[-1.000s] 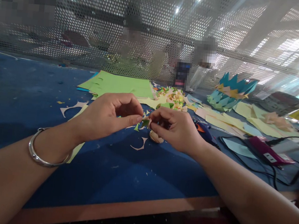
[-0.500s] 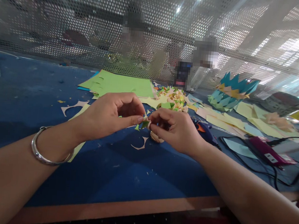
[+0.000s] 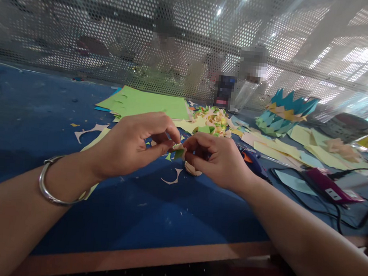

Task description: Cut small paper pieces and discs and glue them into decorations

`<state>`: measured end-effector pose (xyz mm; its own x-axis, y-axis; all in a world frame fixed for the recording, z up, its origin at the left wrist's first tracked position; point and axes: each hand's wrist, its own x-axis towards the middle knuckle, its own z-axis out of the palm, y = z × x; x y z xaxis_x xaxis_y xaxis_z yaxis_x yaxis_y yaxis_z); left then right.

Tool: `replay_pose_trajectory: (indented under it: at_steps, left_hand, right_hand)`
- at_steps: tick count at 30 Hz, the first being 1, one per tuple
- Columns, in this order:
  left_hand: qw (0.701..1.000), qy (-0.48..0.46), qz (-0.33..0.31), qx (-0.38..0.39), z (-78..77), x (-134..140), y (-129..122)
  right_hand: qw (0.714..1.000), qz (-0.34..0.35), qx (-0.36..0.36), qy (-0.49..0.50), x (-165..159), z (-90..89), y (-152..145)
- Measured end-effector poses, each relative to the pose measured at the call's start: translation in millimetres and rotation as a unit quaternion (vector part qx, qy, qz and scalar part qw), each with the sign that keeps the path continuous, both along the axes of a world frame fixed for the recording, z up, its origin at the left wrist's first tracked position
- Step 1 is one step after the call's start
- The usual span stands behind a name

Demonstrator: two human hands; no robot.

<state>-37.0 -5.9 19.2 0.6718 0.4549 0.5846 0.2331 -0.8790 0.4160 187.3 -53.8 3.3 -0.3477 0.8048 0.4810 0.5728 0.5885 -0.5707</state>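
Between my two hands is a small pale paper flower with a green paper leaf (image 3: 179, 153). My right hand (image 3: 219, 161) pinches its right side between thumb and fingers. From the other side my left hand (image 3: 138, 142), with a silver bracelet at its wrist, closes thumb and fingertips on the flower's left edge. Beneath the right fingers lies a round beige paper piece (image 3: 192, 169), partly hidden. A curved pale paper offcut (image 3: 174, 178) rests on the blue table just in front.
Green paper sheets (image 3: 151, 102) lie behind my left hand. Beyond the hands is a pile of small paper flowers (image 3: 215, 117). A glue gun (image 3: 256, 163), a purple power strip (image 3: 334, 186) with black cables and a teal-and-yellow paper crown (image 3: 284, 115) stand right. Perforated metal screen (image 3: 116, 31) borders the back.
My left thumb and fingers have shifted slightly on the flower's left edge, leaving more of its pale top and green leaf visible. My right hand stays nearly still.
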Motion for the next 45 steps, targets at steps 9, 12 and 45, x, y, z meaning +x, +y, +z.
replay_pose_trajectory:
  at_steps: [9,12,45]
  left_hand:
    - [0.999,0.007,0.024,-0.038,0.2,1.3,-4.3]
    - [0.997,0.014,0.036,-0.068,-1.3,0.6,-3.8]
    - [0.993,0.103,0.034,-0.056,-1.9,0.2,1.1]
  right_hand:
    - [1.0,0.009,0.012,-0.003,1.3,-2.1,1.1]
    - [1.0,0.009,0.009,-0.006,1.4,-1.4,0.8]
    - [1.0,-0.003,0.0,-0.024,2.2,-3.6,3.9]
